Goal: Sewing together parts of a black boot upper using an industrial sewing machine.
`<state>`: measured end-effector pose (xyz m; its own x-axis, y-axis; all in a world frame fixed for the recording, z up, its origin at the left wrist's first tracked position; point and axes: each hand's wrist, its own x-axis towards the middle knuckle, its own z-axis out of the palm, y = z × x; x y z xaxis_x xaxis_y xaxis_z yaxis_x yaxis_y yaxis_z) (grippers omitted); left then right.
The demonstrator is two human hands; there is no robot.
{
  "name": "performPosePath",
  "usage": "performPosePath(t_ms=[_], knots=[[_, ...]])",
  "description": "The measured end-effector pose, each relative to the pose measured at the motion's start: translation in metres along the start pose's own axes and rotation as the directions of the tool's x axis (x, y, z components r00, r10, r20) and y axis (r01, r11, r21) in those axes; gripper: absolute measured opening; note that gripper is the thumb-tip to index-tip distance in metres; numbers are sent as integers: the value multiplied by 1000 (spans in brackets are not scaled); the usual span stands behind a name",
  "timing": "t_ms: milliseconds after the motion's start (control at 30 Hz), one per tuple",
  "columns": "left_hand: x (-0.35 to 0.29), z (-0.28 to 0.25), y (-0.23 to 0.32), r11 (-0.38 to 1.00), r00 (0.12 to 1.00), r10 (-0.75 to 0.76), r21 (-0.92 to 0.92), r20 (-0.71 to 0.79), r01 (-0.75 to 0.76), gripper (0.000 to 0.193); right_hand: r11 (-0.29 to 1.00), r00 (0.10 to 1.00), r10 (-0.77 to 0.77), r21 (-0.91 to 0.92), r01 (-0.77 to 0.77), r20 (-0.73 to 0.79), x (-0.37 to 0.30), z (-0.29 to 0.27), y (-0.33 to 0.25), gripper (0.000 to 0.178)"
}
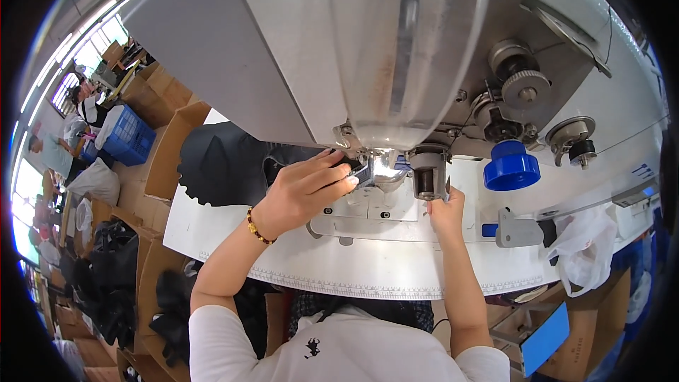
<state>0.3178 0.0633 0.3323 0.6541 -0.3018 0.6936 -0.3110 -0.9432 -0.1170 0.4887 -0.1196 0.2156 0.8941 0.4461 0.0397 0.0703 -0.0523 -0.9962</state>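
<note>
A white industrial sewing machine [283, 49] fills the upper view, its needle area [385, 166] above the white worktable. A black, soft-looking piece with a scalloped edge [221, 166] lies left of the needle. My left hand [300, 192] grips its near part, fingers bent on it close beside the presser foot. A beaded bracelet circles that wrist. On the other side of the needle, my right hand [447, 212] is closed at the table surface. A thin dark tip shows by its fingers, but what it holds is too small to name.
A ruler edge [353, 285] runs along the table's front. A blue knob [511, 166] juts from the machine at right, near a plastic bag [583, 251]. Cardboard boxes [163, 262] with black pieces [106, 269] stand left. Other people [53, 155] are in the far left background.
</note>
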Motion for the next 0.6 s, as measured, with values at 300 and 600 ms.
performPosePath(t_ms=[300, 600], knots=[[3, 2, -7, 999, 999, 4, -36, -40, -5, 25, 999, 999, -46, 13, 46, -1, -4, 4, 2, 38], [10, -3, -11, 997, 997, -59, -50, 56, 62, 23, 997, 997, -68, 36, 67, 27, -2, 3, 10, 39]])
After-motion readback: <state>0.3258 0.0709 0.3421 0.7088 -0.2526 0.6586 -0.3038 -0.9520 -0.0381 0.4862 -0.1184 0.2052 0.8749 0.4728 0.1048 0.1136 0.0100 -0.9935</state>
